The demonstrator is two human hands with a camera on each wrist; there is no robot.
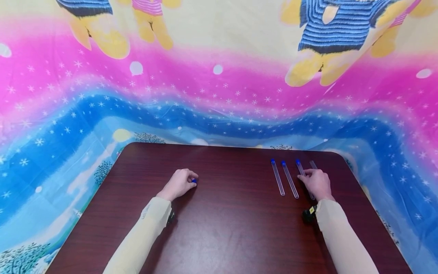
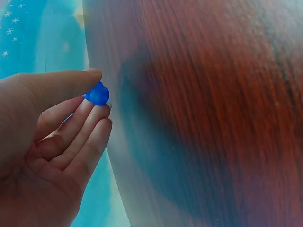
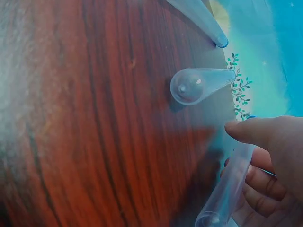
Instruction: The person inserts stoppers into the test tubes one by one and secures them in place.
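Note:
On the left side of the table, my left hand pinches a small blue cap between thumb and fingertips. My right hand is over the tubes at the right, its thumb and fingers around a clear test tube with a blue cap. This tube slants past the thumb, its rounded end toward me. Two more blue-capped test tubes, the outer one and the nearer one, lie to the left of that hand. Just beyond its knuckles shows the end of an uncapped tube; the hand hides the rest.
The dark red-brown wooden table has rounded far corners. A patterned cloth in pink, blue and cream hangs behind it and along both sides. A small black camera is on each wrist, the right one close over the tabletop.

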